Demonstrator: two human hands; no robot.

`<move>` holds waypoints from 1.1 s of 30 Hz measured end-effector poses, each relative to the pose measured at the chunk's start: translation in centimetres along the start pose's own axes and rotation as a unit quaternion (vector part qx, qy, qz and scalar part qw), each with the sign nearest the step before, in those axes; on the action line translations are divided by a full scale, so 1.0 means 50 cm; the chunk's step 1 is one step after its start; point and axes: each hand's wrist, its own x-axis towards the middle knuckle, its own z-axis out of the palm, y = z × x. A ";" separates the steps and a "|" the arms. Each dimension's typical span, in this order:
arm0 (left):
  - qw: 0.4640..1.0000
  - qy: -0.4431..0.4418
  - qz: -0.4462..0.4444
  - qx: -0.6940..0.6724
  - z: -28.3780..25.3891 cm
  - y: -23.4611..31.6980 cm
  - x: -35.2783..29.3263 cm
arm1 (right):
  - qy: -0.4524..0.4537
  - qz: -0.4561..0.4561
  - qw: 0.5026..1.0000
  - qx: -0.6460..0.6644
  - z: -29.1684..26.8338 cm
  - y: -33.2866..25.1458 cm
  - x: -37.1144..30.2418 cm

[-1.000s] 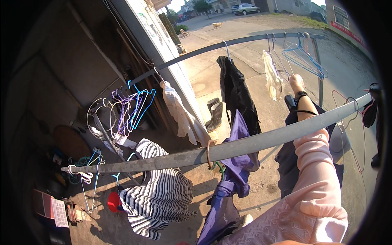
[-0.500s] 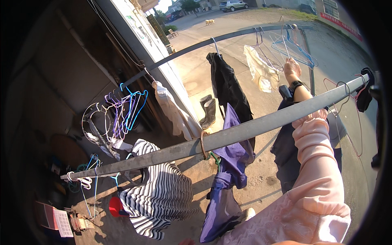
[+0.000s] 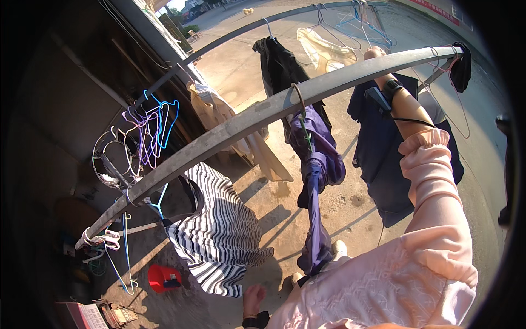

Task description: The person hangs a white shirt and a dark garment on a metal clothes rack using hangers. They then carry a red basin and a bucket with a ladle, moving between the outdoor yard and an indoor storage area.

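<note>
My right hand (image 3: 376, 54), arm stretched far forward over the near rail, is closed around a thin pale hanger (image 3: 365, 30) at the far rail. A dark navy garment (image 3: 383, 164) hangs below this hand and forearm; the near rail and arm hide how it joins the hanger. Beside the hand are blue hangers (image 3: 356, 24) and a cream garment (image 3: 327, 50) on the far rail. My left hand (image 3: 253, 299) is low, near the hem of a black-and-white striped shirt (image 3: 222, 230); its fingers are too unclear to read. A twisted purple garment (image 3: 315, 181) hangs from the near rail.
The grey near metal rail (image 3: 246, 118) crosses in front of me. A black garment (image 3: 279, 68) and a beige one (image 3: 219, 118) hang beyond it. Purple and blue hangers (image 3: 156, 126) cluster at left. A red bucket (image 3: 164, 278) stands on the floor.
My view has shifted, and the near rail now sits higher across it. My right hand still grips the hanger at the far rail. My left hand has come into view low down.
</note>
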 end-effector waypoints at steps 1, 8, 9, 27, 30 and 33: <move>1.000 -0.012 0.004 0.005 -0.024 0.001 0.013 | -0.033 0.031 0.997 -0.064 -0.013 -0.016 0.011; 0.993 -0.114 0.002 0.022 -0.241 0.031 0.107 | -0.025 0.287 0.955 0.069 -0.205 -0.199 -0.166; 0.992 -0.125 0.015 0.029 -0.272 0.040 0.110 | -0.021 0.277 0.958 0.075 -0.228 -0.236 -0.198; 0.959 -0.231 0.010 0.165 -0.541 -0.045 -0.020 | -0.029 0.333 0.847 0.413 -0.937 -0.619 -1.038; 0.934 -0.261 -0.028 0.244 -0.570 -0.110 -0.093 | -0.039 0.433 0.822 0.367 -1.072 -0.674 -1.159; 0.922 -0.279 -0.043 0.266 -0.587 -0.153 -0.152 | -0.046 0.520 0.792 0.316 -1.161 -0.690 -1.227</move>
